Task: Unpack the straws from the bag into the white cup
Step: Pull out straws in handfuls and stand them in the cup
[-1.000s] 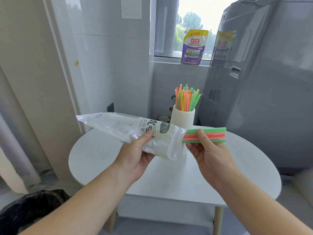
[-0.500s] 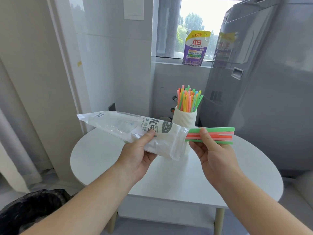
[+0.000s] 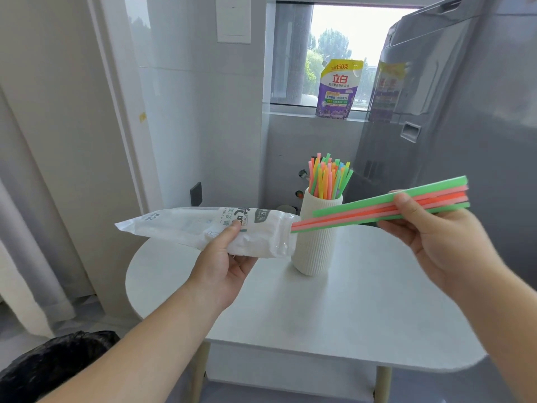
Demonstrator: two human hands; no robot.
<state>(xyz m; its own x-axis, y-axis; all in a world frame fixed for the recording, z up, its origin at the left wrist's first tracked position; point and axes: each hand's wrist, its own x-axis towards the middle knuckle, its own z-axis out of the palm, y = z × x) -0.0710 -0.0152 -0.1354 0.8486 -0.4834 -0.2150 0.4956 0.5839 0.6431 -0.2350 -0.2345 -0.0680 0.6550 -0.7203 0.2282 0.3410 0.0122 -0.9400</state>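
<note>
The bag [image 3: 203, 228] is gripped in the left hand [image 3: 223, 266], thumb on top and fingers curled beneath, and is held roughly level above the table [image 3: 348, 315] with its open mouth turned toward the white cup [image 3: 316, 237]. A flat bundle of green, pink and orange straws [image 3: 377, 209] is pinched in the right hand [image 3: 436, 237], tilted up to the right, its lower ends right at the bag's mouth, in front of the cup. More straws [image 3: 328, 178] are seen standing upright in the cup, which is set on the table behind the bag
</note>
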